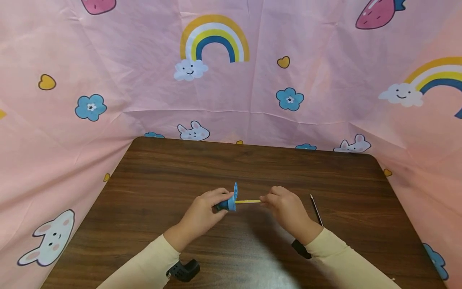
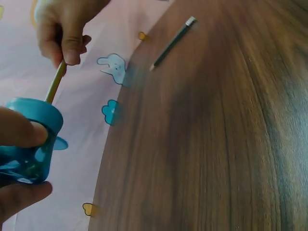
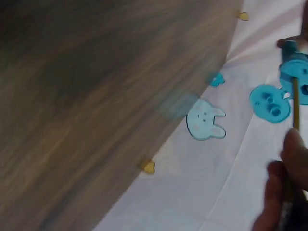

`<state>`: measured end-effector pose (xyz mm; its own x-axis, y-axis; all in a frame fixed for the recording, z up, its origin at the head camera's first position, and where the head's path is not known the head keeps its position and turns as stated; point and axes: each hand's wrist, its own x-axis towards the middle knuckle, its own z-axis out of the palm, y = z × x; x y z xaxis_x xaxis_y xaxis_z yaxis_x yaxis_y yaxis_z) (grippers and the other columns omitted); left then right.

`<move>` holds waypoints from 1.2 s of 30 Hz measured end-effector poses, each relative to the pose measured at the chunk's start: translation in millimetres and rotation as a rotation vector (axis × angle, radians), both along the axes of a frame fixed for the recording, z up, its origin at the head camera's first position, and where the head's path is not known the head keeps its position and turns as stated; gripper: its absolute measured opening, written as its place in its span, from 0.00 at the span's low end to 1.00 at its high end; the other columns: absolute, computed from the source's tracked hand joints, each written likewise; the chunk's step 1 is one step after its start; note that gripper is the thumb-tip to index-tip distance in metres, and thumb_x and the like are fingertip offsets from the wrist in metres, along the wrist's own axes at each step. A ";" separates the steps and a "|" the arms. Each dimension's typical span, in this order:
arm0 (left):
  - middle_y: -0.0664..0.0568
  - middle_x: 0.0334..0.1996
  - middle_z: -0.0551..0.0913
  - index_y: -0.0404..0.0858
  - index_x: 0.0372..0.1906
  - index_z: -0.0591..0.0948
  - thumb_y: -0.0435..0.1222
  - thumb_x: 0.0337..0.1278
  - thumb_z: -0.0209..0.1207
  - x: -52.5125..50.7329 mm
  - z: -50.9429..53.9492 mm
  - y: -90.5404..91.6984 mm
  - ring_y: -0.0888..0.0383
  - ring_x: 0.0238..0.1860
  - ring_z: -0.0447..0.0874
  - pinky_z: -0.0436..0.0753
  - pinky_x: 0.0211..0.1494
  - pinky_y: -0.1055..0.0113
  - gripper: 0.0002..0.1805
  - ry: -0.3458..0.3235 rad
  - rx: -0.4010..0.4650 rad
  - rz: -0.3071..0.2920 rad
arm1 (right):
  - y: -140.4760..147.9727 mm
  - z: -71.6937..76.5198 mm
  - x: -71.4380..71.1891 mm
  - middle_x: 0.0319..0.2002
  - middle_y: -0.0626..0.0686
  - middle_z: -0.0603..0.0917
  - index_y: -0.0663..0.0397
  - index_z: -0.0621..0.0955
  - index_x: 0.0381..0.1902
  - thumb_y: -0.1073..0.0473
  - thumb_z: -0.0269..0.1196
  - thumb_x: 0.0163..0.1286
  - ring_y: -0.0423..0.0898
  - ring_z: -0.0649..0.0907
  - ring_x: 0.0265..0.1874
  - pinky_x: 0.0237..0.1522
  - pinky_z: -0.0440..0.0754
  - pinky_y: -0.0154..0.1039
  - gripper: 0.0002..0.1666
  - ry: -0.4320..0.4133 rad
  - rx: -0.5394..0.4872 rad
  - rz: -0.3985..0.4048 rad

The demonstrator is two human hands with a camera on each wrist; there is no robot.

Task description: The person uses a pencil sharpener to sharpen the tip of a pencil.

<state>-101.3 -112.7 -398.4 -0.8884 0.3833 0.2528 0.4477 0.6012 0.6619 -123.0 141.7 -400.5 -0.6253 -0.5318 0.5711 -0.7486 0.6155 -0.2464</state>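
My left hand (image 1: 202,212) grips a blue pencil sharpener (image 1: 231,204) on its side over the middle of the table, fingers and thumb round its body. Its round flip lid (image 3: 270,103), pierced with holes, stands open. From the right, a yellow pencil (image 1: 248,201) reaches into the sharpener's top. My right hand (image 1: 288,208) pinches that pencil between thumb and fingers. In the left wrist view the sharpener (image 2: 41,115) looks partly see-through, with a dark patch inside. The pencil's tip is hidden within it.
A dark pencil with a white end (image 2: 173,43) lies on the wooden table (image 1: 173,168), right of my right hand. Pink printed cloth (image 1: 144,52) hangs behind and at both sides. Black devices (image 1: 185,270) sit on both wrists.
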 end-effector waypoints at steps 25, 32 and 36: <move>0.46 0.56 0.80 0.37 0.56 0.82 0.23 0.47 0.69 -10.0 1.1 1.0 0.50 0.52 0.81 0.84 0.43 0.64 0.26 -0.113 0.111 0.092 | 2.7 -4.9 -6.3 0.43 0.53 0.82 0.53 0.84 0.51 0.59 0.74 0.56 0.50 0.82 0.42 0.44 0.82 0.46 0.23 0.097 0.107 -0.037; 0.40 0.60 0.76 0.40 0.57 0.82 0.25 0.49 0.68 -11.8 8.1 0.9 0.52 0.44 0.83 0.83 0.36 0.69 0.26 -0.338 0.222 0.143 | 10.0 -12.2 -13.8 0.37 0.53 0.82 0.57 0.86 0.43 0.56 0.47 0.79 0.49 0.82 0.35 0.39 0.82 0.44 0.20 0.344 0.028 0.060; 0.39 0.59 0.77 0.39 0.56 0.82 0.25 0.49 0.68 -11.4 10.5 1.6 0.54 0.39 0.83 0.81 0.33 0.70 0.25 -0.337 0.217 0.113 | 9.3 -12.0 -12.9 0.32 0.51 0.80 0.59 0.86 0.39 0.59 0.49 0.78 0.46 0.80 0.30 0.31 0.81 0.39 0.19 0.337 -0.028 0.078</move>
<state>-112.7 -111.1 -387.9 -0.9686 0.2486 0.0046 0.1233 0.4645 0.8770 -135.9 151.0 -412.5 -0.3569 -0.5523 0.7534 -0.8356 0.5494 0.0069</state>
